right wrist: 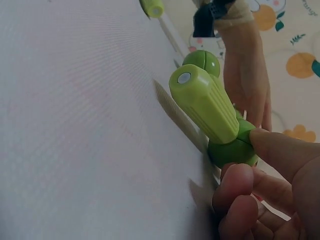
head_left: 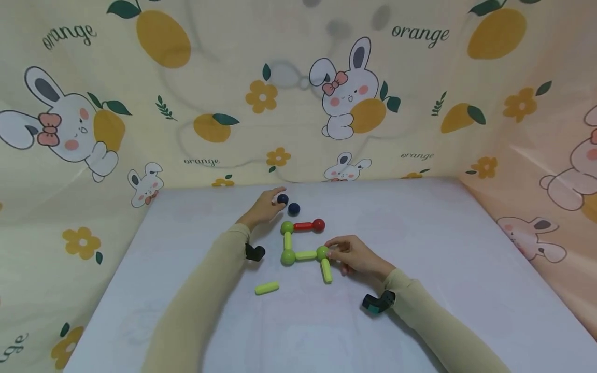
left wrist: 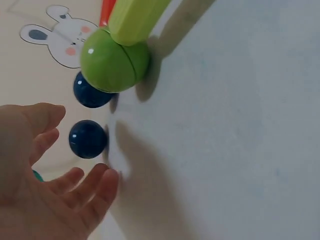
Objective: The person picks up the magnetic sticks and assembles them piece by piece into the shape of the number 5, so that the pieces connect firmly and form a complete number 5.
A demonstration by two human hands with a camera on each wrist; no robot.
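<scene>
My left hand [head_left: 264, 208] reaches to the far side of the table, thumb and fingers spread around a dark blue ball [left wrist: 88, 139] with gaps showing in the left wrist view. A second dark blue ball [head_left: 294, 209] lies beside it. With thumb and fingers my right hand [head_left: 360, 258] pinches a green ball [right wrist: 234, 152] at the right corner of a joined shape. Green rods [head_left: 306, 255] and green balls [head_left: 288, 257] make up that shape, and a red rod [head_left: 303, 226] with a red ball [head_left: 318, 225] forms its upper arm. From the pinched ball a rod [head_left: 326, 271] points toward me.
A loose yellow-green rod [head_left: 267, 288] lies on the white table [head_left: 298, 331], left of the shape and nearer to me. Behind the table hangs a printed curtain [head_left: 289, 140] with rabbits and oranges. Both wrists carry dark camera mounts [head_left: 255, 253].
</scene>
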